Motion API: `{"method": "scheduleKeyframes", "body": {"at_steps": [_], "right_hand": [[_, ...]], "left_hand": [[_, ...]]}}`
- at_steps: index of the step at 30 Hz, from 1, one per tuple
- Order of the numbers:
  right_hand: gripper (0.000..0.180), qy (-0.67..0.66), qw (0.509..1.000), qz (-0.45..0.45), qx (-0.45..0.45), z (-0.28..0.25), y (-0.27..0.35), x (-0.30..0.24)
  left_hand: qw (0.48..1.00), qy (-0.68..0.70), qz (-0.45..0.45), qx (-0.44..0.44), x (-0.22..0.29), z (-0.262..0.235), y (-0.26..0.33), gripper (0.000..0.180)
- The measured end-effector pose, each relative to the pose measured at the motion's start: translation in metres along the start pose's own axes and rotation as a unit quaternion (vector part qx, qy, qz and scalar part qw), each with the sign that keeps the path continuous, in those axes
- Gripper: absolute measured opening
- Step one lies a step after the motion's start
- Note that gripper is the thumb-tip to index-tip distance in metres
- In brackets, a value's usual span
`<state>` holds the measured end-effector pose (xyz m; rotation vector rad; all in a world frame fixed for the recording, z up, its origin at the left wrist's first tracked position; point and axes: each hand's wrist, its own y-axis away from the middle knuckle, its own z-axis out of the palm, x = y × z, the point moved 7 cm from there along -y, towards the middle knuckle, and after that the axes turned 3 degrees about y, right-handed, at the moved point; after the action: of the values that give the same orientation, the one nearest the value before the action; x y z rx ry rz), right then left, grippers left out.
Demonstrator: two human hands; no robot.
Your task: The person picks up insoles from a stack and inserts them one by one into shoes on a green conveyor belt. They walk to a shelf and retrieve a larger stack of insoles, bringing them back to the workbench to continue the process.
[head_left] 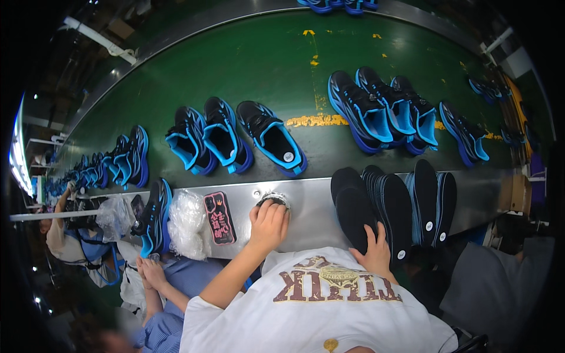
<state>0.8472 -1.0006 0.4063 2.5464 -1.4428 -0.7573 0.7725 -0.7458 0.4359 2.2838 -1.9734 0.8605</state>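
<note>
My left hand (269,225) is on the metal ledge, fingers together and curled over a small round dark thing with a shiny rim (276,199). The fingers cover most of it, and what they pinch is hidden. My right hand (374,252) is at the near end of the stacked black insoles (385,206). Its fingers are spread and touch the leftmost black insole (351,203) near its lower edge. More insoles (425,194) with blue edges stand to the right, a few with round white stickers.
Black-and-blue sneakers (268,132) stand in groups on the green conveyor belt (318,53). Left of my left hand lie a pink-and-black phone (220,217) and a clear plastic bag (187,226). A co-worker's hands (152,273) are near a sneaker (156,217) at the left.
</note>
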Motion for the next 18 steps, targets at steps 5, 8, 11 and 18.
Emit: {"method": "scheduleKeyframes", "body": {"at_steps": [5,8,11,18], "right_hand": [[0.067,-0.060,0.996,0.035,-0.060,-0.007,0.011,0.018],[0.057,-0.039,0.997,-0.057,0.022,-0.064,0.010,0.010],[0.039,0.024,0.984,-0.129,0.120,-0.122,-0.009,0.017],[0.006,-0.009,0.961,-0.124,0.249,-0.217,-0.099,0.011]], "left_hand": [[0.992,0.062,-0.106,-0.002,-0.013,-0.003,-0.002,0.031],[0.991,0.075,-0.104,0.031,-0.015,-0.028,-0.036,0.022],[0.980,0.148,-0.073,0.112,-0.011,-0.034,-0.102,0.009],[0.988,0.147,-0.052,-0.003,0.032,0.119,-0.218,0.067]]}}
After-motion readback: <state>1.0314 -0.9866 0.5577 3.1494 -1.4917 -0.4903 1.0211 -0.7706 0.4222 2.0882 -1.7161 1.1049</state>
